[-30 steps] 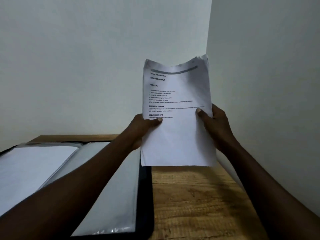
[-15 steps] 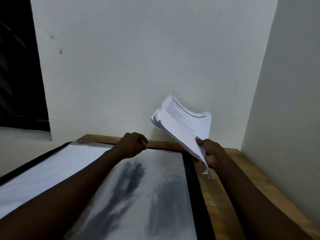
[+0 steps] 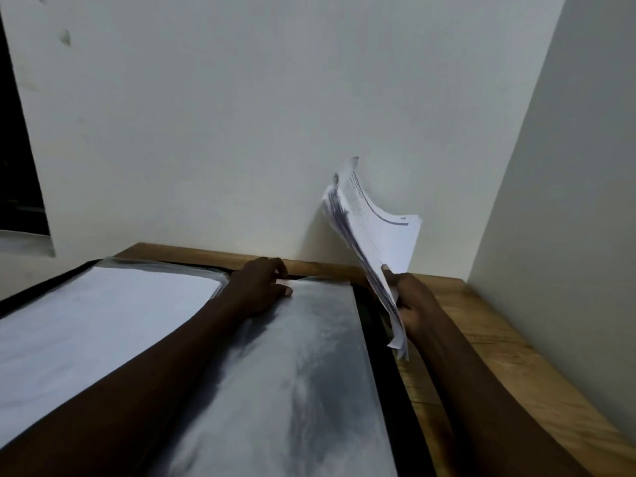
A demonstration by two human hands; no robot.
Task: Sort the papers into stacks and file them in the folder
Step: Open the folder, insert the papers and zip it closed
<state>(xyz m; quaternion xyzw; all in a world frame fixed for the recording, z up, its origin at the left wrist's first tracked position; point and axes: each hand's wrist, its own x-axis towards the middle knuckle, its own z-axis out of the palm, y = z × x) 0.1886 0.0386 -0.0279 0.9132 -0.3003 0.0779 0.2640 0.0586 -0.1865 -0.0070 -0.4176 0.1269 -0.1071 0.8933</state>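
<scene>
- Desk (image 3: 509,356): wooden, set in a wall corner; carries the open folder
- Folder (image 3: 382,339): black cover, lying flat and open; two clear pockets showing
- Left pocket (image 3: 103,311): holds a white sheet; filed, by the look of it
- Right pocket (image 3: 309,373): appears empty; mouth at the far edge, by the wall
- Stack of papers (image 3: 378,242): held tilted above the folder's right edge, clear of the desk
- Left hand (image 3: 258,290): grip closed on the right pocket's top edge; fingers curled, thumb on the film
- Right hand (image 3: 413,301): grip closed on the stack's lower part
- Step, as judged: lift the film to widen the mouth; square the stack; feed it in flat, so no corner catches
</scene>
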